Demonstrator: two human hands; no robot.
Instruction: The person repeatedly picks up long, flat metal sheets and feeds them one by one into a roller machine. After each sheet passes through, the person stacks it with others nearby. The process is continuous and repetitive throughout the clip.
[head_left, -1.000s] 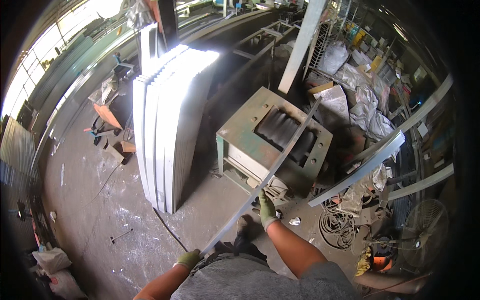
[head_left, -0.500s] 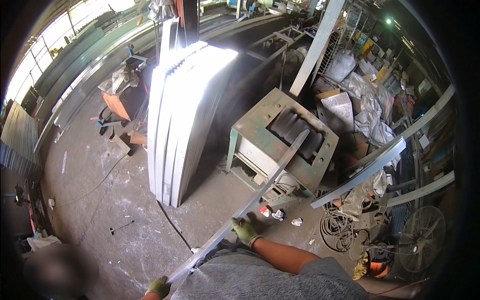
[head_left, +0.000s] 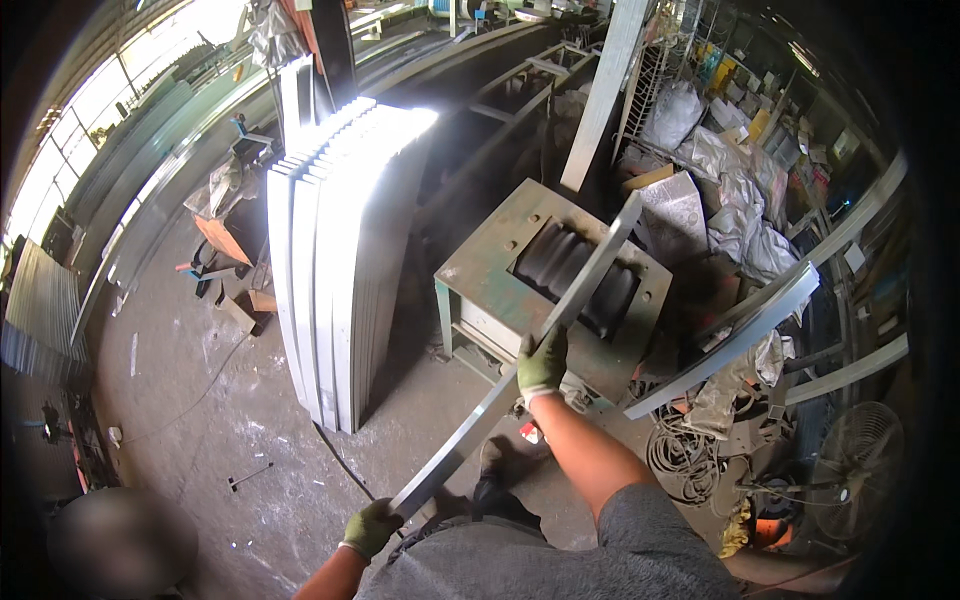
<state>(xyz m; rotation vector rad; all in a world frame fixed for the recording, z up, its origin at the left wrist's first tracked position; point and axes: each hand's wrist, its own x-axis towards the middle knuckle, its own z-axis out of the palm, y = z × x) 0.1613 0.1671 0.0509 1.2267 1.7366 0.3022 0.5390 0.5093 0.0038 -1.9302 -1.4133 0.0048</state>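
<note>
In the head view, the left hand (head_left: 371, 528), in a green glove, is curled tight around the low end of a long metal bar (head_left: 462, 442). The right hand (head_left: 543, 360), gloved too, grips it near the middle. The bar slants up over a green metal machine (head_left: 490, 268) with dark bumpy rollers (head_left: 546, 258); I can't tell if they touch.

One held bar (head_left: 475, 425) (two hands (head_left: 543, 366))
</note>
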